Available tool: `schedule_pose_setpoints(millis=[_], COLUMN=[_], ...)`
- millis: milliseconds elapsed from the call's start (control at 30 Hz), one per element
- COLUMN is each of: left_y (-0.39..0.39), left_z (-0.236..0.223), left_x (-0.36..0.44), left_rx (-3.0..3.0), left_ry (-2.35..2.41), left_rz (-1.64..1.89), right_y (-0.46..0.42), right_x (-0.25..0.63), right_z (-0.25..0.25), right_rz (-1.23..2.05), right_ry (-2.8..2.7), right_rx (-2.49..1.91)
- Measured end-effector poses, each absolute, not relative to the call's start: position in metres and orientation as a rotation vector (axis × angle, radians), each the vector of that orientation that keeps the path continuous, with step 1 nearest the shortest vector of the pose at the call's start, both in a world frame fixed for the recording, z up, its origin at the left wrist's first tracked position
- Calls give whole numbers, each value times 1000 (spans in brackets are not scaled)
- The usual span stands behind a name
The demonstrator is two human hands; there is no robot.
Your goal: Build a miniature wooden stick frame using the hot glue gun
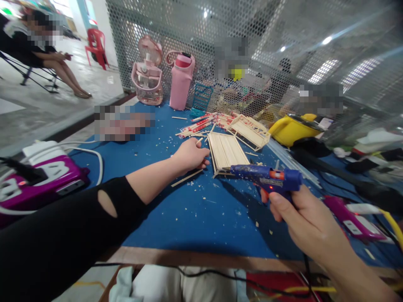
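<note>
My right hand (302, 214) is wrapped round a blue hot glue gun (252, 173) with a small red light lit on its side. The gun's nozzle is at the near edge of a panel of pale wooden sticks (227, 151), which appears to have a raised frame. Left of this panel, my left hand (192, 154) has its fingers closed, and a short wooden stick (199, 141) pokes out between them. A loose wooden stick (187, 178) lies on the blue table just below that hand.
Behind the panel are a second stick-built frame (248, 132) and red-and-white packets of sticks (197, 126). Two pink bottles (181, 84) stand by the perforated metal screen. Purple power strips (53, 180) lie at both sides, with cables. A yellow container (292, 130) is at right.
</note>
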State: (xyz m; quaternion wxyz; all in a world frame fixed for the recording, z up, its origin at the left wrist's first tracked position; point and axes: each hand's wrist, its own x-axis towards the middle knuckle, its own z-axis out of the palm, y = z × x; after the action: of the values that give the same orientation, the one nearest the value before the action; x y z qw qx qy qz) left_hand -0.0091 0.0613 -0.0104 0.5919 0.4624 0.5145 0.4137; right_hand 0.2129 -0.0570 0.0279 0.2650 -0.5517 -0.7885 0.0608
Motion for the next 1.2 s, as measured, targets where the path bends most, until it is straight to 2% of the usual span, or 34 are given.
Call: schedule_pose_setpoints(millis=[900,1200], left_y=[64,68], left_z=[-10,-7], left_x=[-10,-16], left_rx=[1110,1268], left_ry=[1191,1283], left_rz=[982,1127], right_y=[-54,-58], right_x=[214,214], right_z=[22,22], right_rz=[70,71], right_ry=[-2152,-2125], right_rx=[-1514,-1527])
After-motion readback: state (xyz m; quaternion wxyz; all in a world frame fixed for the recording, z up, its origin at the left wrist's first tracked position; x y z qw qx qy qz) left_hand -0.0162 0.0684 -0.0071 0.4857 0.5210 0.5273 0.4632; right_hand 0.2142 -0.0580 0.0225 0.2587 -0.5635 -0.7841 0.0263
